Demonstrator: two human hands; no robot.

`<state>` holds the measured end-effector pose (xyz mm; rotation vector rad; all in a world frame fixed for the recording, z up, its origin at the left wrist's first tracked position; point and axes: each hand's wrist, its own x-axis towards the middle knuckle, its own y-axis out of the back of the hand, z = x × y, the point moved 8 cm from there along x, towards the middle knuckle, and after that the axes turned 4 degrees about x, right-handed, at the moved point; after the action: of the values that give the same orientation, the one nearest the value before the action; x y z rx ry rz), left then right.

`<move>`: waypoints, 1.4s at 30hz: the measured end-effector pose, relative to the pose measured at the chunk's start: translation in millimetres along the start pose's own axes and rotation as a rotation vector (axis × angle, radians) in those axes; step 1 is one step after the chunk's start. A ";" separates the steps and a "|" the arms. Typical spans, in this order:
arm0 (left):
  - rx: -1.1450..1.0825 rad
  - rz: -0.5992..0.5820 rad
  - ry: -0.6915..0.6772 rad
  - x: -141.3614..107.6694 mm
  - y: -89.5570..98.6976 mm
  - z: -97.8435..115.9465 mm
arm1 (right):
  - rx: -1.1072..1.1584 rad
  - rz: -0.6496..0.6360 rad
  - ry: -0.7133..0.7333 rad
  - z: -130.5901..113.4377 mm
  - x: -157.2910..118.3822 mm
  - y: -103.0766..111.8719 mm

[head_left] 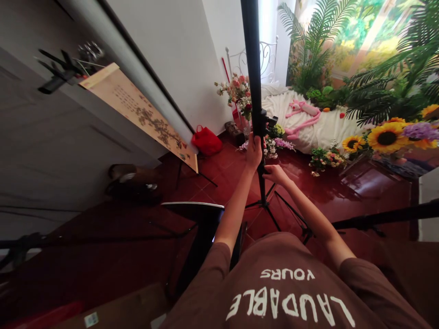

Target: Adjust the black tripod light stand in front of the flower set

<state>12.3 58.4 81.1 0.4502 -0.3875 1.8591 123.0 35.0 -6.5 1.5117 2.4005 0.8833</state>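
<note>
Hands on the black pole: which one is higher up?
The left hand, gripping the pole just below its knob; the right hand sits lower, nearer the tripod legs.

Glossy dark-red tile floor (229,173) across the scene. On it, at the centre, a tall black metal tripod stand (256,98) on splayed legs; farther left, a slumped bright-red bag (206,140); nearer left, a dark bundle (133,189), too shadowed to make out. Far right, a bed (329,132) under rumpled cream-white cloth, carrying a long-limbed pink plush toy (310,108), a small orange object (326,109) and a small red one (342,115).
</note>
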 end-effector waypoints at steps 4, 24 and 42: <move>-0.034 -0.063 0.031 3.0 -2.2 -1.6 | 0.523 -0.036 -0.191 21.6 -8.8 -16.4; -0.136 -0.105 0.025 1.5 -2.4 4.0 | 2.709 0.411 -0.793 23.5 -9.8 -89.7; 0.164 0.250 0.076 -102.2 0.6 31.0 | 1.692 0.238 -0.582 35.1 -80.4 -65.3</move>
<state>45.9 -40.5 58.5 0.4563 -0.2494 2.1542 126.2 -41.3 -84.9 1.8593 2.2335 -1.8360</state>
